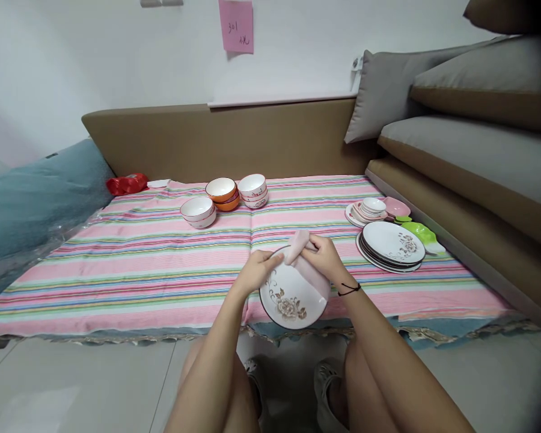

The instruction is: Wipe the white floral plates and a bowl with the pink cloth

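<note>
A white plate (293,304) with a brown flower print and a dark rim is held up, tilted, at the front edge of the striped cloth. My left hand (256,270) grips its upper left rim, thumb on the face. A pale pink cloth (301,243) is bunched in the fingers of my right hand (322,255), and part of it lies over the plate's upper right. To the right is a stack of similar plates (390,243). Behind that stack, small white bowls (373,206) sit on small plates.
Stacked orange bowls (220,189), white bowls (252,186) and red-rimmed bowls (198,209) stand at the back left of the striped cloth (130,258). A green dish (419,233) and a pink dish (397,207) lie by the cushions (473,150). A red bundle (127,184) rests far left.
</note>
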The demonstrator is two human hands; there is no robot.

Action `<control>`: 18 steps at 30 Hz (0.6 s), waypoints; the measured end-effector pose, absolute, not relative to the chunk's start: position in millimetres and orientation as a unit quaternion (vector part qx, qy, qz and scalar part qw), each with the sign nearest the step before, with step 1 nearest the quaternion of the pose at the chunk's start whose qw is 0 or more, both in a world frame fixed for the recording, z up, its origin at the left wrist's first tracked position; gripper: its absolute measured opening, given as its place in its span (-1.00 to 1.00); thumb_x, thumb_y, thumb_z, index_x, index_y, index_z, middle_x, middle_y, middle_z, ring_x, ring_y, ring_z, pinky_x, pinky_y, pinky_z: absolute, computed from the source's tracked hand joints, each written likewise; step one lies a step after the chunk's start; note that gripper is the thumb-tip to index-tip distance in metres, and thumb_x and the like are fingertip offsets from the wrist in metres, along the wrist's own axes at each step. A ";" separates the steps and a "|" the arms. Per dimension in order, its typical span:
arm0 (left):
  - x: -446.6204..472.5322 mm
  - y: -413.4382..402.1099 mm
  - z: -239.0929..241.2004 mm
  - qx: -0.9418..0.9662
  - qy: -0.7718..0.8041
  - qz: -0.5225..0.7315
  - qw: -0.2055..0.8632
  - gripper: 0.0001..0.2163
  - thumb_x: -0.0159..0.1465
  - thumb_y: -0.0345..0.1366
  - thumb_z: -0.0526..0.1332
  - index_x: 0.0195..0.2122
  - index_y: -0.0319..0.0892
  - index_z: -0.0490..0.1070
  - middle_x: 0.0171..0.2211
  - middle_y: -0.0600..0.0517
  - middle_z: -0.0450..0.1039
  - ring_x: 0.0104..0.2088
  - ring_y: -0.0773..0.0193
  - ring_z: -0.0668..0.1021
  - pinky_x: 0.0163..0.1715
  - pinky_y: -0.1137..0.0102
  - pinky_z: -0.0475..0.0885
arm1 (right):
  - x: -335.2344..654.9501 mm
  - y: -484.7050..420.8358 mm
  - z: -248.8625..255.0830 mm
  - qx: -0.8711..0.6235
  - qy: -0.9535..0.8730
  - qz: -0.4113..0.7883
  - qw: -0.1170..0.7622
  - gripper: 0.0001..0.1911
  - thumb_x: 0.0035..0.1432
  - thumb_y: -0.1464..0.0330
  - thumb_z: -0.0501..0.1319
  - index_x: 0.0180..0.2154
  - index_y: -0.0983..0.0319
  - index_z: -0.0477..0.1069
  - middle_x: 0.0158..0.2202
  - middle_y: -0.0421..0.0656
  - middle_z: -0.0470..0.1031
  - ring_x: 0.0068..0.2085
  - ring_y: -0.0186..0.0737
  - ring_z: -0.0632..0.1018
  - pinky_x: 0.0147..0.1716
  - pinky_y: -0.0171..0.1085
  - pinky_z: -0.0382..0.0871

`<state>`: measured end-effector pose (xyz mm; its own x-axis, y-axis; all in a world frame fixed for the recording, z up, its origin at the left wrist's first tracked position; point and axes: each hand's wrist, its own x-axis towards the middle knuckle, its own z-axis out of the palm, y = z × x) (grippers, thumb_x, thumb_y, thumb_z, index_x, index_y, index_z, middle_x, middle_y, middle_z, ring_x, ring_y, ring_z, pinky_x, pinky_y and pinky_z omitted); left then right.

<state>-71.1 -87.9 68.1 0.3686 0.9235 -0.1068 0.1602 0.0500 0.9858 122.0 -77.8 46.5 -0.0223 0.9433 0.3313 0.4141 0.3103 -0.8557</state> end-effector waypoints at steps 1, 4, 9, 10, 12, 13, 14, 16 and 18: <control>-69.2 -90.0 68.0 0.618 0.440 0.319 0.568 -0.60 0.05 0.00 0.25 -0.69 -0.21 0.26 -0.74 0.12 0.15 -0.70 0.43 0.18 -0.70 0.48 0.00 | 121.6 -79.0 46.4 -0.510 -0.678 0.270 0.455 -0.77 -0.04 0.30 0.16 -0.61 0.23 0.18 -0.60 -0.30 0.18 -0.49 -0.38 0.20 -0.51 -0.36 0.03; -66.0 -92.0 67.4 0.626 0.443 0.325 0.553 -0.60 0.07 0.00 0.25 -0.68 -0.21 0.24 -0.73 0.13 0.13 -0.69 0.44 0.16 -0.69 0.48 -0.01 | 122.0 -78.5 46.2 -0.516 -0.684 0.257 0.447 -0.72 -0.02 0.29 0.13 -0.63 0.23 0.11 -0.62 -0.31 0.08 -0.51 -0.40 0.13 -0.53 -0.36 -0.03; -71.2 -81.3 66.0 0.513 0.486 0.490 0.510 -0.63 0.02 -0.01 0.29 -0.64 -0.23 0.30 -0.69 0.12 0.23 -0.66 0.43 0.24 -0.68 0.50 0.07 | 128.1 -70.7 46.4 -0.566 -0.587 0.276 0.509 -0.71 -0.02 0.18 0.18 -0.57 0.24 0.20 -0.59 -0.30 0.16 -0.49 -0.38 0.19 -0.53 -0.37 0.02; -72.3 -78.6 65.8 0.469 0.491 0.533 0.504 -0.64 0.00 -0.01 0.29 -0.60 -0.24 0.33 -0.67 0.10 0.28 -0.65 0.41 0.28 -0.66 0.50 0.12 | 127.5 -70.4 46.3 -0.571 -0.566 0.286 0.521 -0.70 -0.04 0.17 0.20 -0.57 0.23 0.20 -0.59 -0.30 0.17 -0.49 -0.37 0.20 -0.53 -0.37 0.02; -73.9 -74.3 65.4 0.375 0.501 0.611 0.485 -0.66 -0.02 -0.03 0.31 -0.53 -0.26 0.38 -0.60 0.06 0.37 -0.60 0.36 0.36 -0.61 0.47 0.24 | 122.0 -72.6 45.5 -0.572 -0.533 0.318 0.537 -0.70 -0.04 0.16 0.20 -0.56 0.23 0.22 -0.59 -0.29 0.21 -0.48 -0.36 0.22 -0.52 -0.36 0.05; -74.5 -72.8 65.2 0.334 0.505 0.641 0.471 -0.67 -0.03 -0.05 0.31 -0.51 -0.26 0.39 -0.58 0.04 0.40 -0.57 0.34 0.40 -0.57 0.46 0.29 | 117.5 -74.8 44.8 -0.568 -0.526 0.334 0.538 -0.70 -0.04 0.15 0.21 -0.55 0.23 0.24 -0.58 -0.29 0.23 -0.48 -0.35 0.23 -0.51 -0.36 0.07; -75.1 -71.7 65.0 0.299 0.511 0.664 0.456 -0.68 -0.03 -0.07 0.31 -0.51 -0.26 0.39 -0.56 0.03 0.41 -0.55 0.33 0.42 -0.54 0.44 0.31 | 112.4 -77.2 43.8 -0.563 -0.525 0.348 0.535 -0.70 -0.03 0.14 0.21 -0.53 0.24 0.28 -0.56 -0.28 0.27 -0.46 -0.33 0.26 -0.50 -0.35 0.09; -77.0 -70.6 64.5 0.261 0.523 0.688 0.430 -0.72 -0.04 -0.12 0.31 -0.55 -0.26 0.36 -0.57 0.04 0.41 -0.54 0.33 0.42 -0.53 0.44 0.32 | 102.8 -81.4 41.6 -0.556 -0.534 0.365 0.522 -0.70 -0.04 0.13 0.23 -0.48 0.25 0.34 -0.51 -0.25 0.35 -0.43 -0.30 0.31 -0.46 -0.35 0.13; -80.1 -70.6 63.8 0.261 0.538 0.684 0.417 -0.73 -0.05 -0.14 0.31 -0.61 -0.24 0.31 -0.62 0.07 0.36 -0.58 0.36 0.38 -0.57 0.46 0.28 | 97.8 -82.3 40.1 -0.555 -0.540 0.375 0.510 -0.70 -0.06 0.12 0.25 -0.45 0.25 0.37 -0.48 -0.23 0.39 -0.41 -0.28 0.33 -0.45 -0.34 0.15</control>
<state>-80.1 -70.6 63.8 -0.5163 0.8514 -0.0920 -0.2899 -0.0726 0.9543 97.8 -82.3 40.1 0.1356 0.9815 0.1352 0.2173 0.1037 -0.9706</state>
